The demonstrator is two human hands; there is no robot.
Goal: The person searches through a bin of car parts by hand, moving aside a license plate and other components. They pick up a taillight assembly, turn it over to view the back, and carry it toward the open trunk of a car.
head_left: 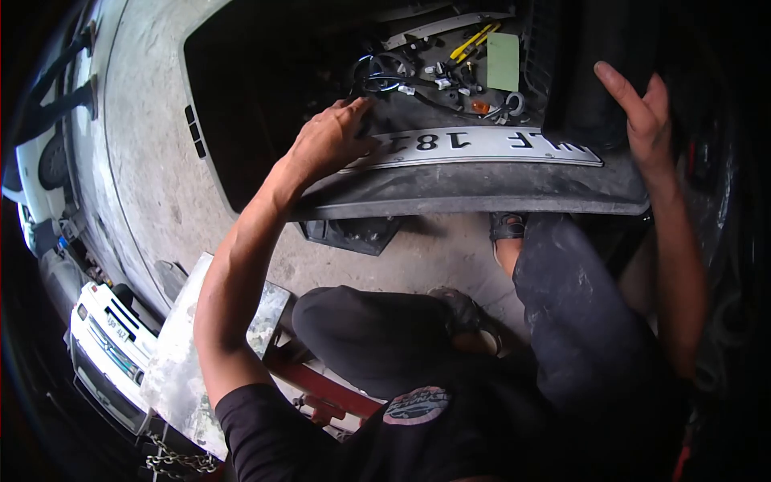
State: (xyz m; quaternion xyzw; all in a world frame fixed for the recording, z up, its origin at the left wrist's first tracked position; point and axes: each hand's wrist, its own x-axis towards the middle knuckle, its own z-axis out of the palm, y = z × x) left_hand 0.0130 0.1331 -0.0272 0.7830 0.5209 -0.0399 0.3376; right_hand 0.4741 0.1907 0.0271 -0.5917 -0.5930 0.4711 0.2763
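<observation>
My left hand [336, 138] reaches over the left end of a white licence plate [482, 148], thumb and fingers apart near dark parts and cables. Nothing shows in its fingers, though the shadow there is deep. The plate lies upside down to me along the near side of a large black plastic tray-like part [418, 201]. At the right, my right hand [649, 116] is at the edge of a tall black piece [582, 80], its thumb stretched along it. Some of its fingers are hidden in the dark.
Behind the plate lie black cables with white connectors [405, 90], yellow-handled pliers [475, 42], a pale green card [503, 62] and a small orange lamp [480, 107]. A red metal frame [329, 394] stands by my knees. A white vehicle [112, 329] is at the left.
</observation>
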